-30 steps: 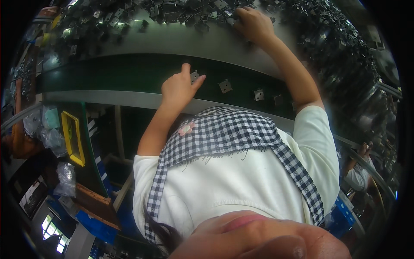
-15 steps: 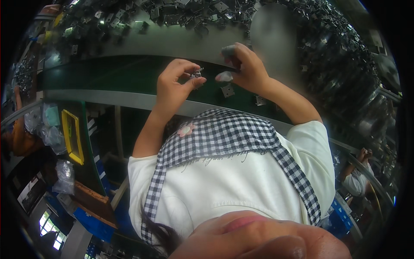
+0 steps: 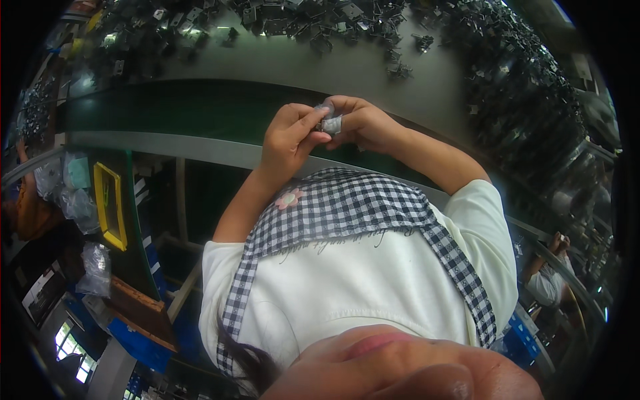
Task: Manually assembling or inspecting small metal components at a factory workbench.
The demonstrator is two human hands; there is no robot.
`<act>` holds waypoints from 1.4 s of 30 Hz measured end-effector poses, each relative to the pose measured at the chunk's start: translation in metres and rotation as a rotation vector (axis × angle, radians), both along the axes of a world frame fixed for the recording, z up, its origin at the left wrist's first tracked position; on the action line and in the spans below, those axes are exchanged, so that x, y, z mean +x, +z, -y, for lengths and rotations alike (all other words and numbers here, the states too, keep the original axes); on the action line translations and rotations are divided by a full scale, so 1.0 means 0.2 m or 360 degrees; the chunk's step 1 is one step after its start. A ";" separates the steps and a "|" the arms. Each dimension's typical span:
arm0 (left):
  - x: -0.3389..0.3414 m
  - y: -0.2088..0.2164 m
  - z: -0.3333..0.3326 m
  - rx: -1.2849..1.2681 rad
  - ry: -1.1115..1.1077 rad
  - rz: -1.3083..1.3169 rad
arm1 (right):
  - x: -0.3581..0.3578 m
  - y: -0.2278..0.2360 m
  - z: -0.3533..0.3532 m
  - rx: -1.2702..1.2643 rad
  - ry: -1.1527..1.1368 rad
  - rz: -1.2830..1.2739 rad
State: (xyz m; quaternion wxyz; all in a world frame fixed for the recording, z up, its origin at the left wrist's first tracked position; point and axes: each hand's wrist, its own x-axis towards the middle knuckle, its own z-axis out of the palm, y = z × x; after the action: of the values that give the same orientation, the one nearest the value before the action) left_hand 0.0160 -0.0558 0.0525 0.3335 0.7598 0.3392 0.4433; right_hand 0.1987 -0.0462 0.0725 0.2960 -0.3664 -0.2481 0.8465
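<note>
Fingers curled together, your left hand and right hand grasp a mostly hidden part, seemingly dark metal.

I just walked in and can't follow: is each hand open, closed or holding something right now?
Left hand: closed, pinching a small metal part.
Right hand: curled in at the same part; whether it grips cannot be told.

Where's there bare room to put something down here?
The green belt left of the left hand looks bare; so does the grey surface between belt and far metal heap. Crowded: that heap and the right-hand heap.
</note>
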 end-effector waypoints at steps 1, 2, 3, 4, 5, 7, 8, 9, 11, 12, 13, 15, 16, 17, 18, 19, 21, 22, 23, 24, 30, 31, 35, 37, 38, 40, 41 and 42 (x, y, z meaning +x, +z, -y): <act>0.00 0.00 -0.01 -0.0002 0.0003 -0.0002 | 0.02 -0.01 -0.01 -0.0002 0.0003 -0.0002; 0.01 -0.01 -0.04 0.0037 -0.0091 -0.0080 | 0.06 -0.02 -0.02 0.0061 0.0112 0.0107; 0.02 -0.02 -0.07 0.0076 -0.0182 -0.0158 | 0.09 -0.03 -0.03 0.0125 0.0223 0.0217; 0.02 -0.05 -0.11 -0.0051 -0.0305 -0.0159 | 0.10 -0.02 -0.04 0.0169 0.0147 0.0358; 0.02 -0.06 -0.17 -0.0046 -0.0301 -0.0163 | 0.13 -0.07 -0.05 0.0164 0.0076 0.0313; 0.03 -0.06 -0.33 -0.0156 -0.0243 -0.0058 | 0.11 -0.04 -0.05 0.0100 0.0008 0.0359; 0.05 -0.04 -0.43 0.0346 0.0034 -0.0483 | 0.10 -0.02 -0.06 0.0108 0.0004 0.0358; 0.06 -0.03 -0.50 0.0838 0.0317 -0.0903 | 0.06 0.02 -0.05 0.0106 0.0042 0.0317; 0.07 -0.09 -0.58 0.0934 0.0402 -0.1019 | 0.01 0.05 -0.04 0.0125 0.0106 0.0281; 0.09 -0.10 -0.61 0.1029 0.0452 -0.1120 | 0.01 0.03 -0.04 0.0167 0.0043 0.0207; 0.08 -0.11 -0.61 0.1034 0.0450 -0.1110 | 0.01 0.01 -0.05 0.0209 -0.0016 0.0133; 0.02 -0.11 -0.53 0.0505 0.0244 -0.0432 | 0.07 0.03 -0.06 0.0267 -0.0092 0.0232; 0.00 -0.05 -0.42 -0.0264 0.0105 -0.0097 | 0.10 0.04 -0.04 0.0318 -0.0159 0.0326; -0.02 -0.06 -0.36 -0.0283 0.0099 -0.0101 | 0.12 0.05 -0.02 0.0299 -0.0163 0.0324; -0.05 -0.07 -0.31 -0.0717 -0.0135 0.0351 | 0.13 0.07 -0.02 0.0350 -0.0137 0.0409; -0.08 -0.06 -0.26 -0.1142 -0.0368 0.0812 | 0.13 0.09 -0.01 0.0402 -0.0110 0.0493; -0.08 -0.05 -0.18 -0.1120 -0.0417 0.0878 | 0.09 0.07 -0.04 0.0480 -0.0096 0.0488; -0.07 -0.06 -0.16 -0.1174 -0.0404 0.0976 | 0.08 0.02 -0.11 0.0514 -0.0119 0.0619; -0.06 -0.08 -0.14 -0.1226 -0.0391 0.1074 | 0.08 -0.02 -0.15 0.0548 -0.0144 0.0751; -0.05 -0.10 -0.12 -0.1091 -0.0183 0.0850 | 0.09 -0.03 -0.19 0.0514 -0.0132 0.0710; 0.04 -0.06 -0.04 -0.0660 0.0034 0.0642 | 0.07 -0.06 -0.14 0.0218 -0.0075 0.0216; 0.05 -0.06 -0.04 -0.0515 0.0004 0.0588 | 0.07 -0.06 -0.14 0.0221 -0.0086 0.0219; 0.07 -0.04 -0.04 -0.0365 0.0051 0.0517 | 0.08 -0.08 -0.09 0.0006 -0.0123 -0.0079; 0.06 -0.05 -0.04 -0.0142 0.0111 0.0373 | 0.08 -0.03 -0.08 0.0407 -0.0149 0.0484; 0.05 -0.05 -0.03 0.0086 0.0175 0.0226 | 0.07 -0.01 -0.07 0.0402 -0.0150 0.0487; 0.06 -0.01 -0.04 0.0103 0.0172 0.0165 | 0.06 0.02 -0.05 0.0472 -0.0244 0.0574; 0.07 0.00 -0.04 0.0125 0.0175 0.0098 | 0.05 0.02 -0.05 0.0468 -0.0247 0.0578; 0.06 0.02 -0.06 0.0131 0.0169 0.0103 | 0.04 0.01 -0.06 0.0317 -0.0237 0.0512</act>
State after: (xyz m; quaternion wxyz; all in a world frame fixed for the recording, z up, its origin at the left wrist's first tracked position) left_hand 0.0286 -0.0436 0.0557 0.2886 0.7391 0.3496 0.4983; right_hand 0.2074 -0.0348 0.0750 0.3492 -0.4832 -0.3469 0.7241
